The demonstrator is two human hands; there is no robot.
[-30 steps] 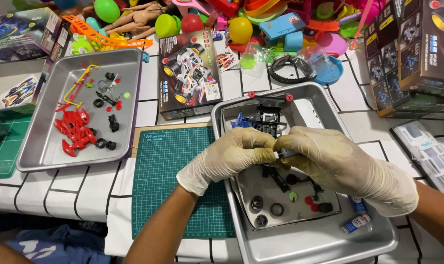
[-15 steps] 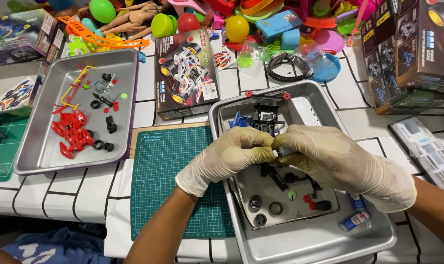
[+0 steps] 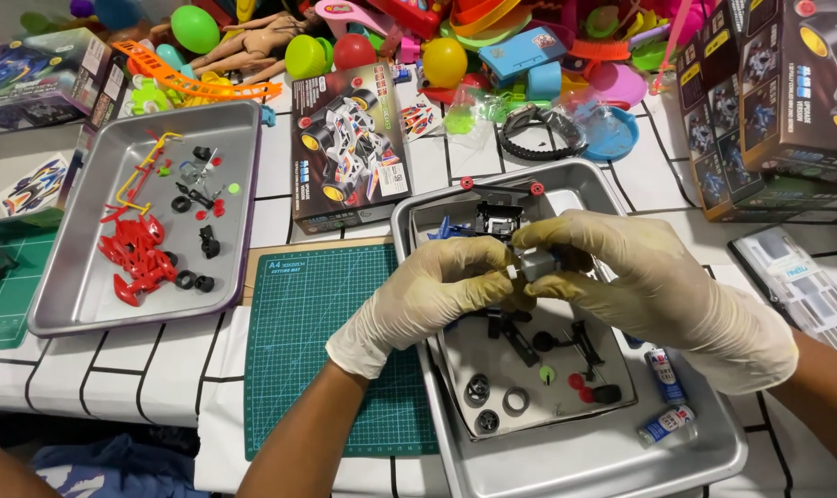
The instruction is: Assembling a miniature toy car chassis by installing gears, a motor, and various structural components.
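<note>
Gloved hands working a small grey motor over the right-hand tray
Right hand has its grip closed round the motor; left hand pinches its near end with closed fingertips

Two gloved hands, left and right, pinching a small grey motor above a metal tray.

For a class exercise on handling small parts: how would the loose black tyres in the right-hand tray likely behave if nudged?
The black tyres look small and light, so they would probably slide easily on the smooth metal tray. Lying flat, they seem unlikely to roll unless tipped onto edge.
</note>
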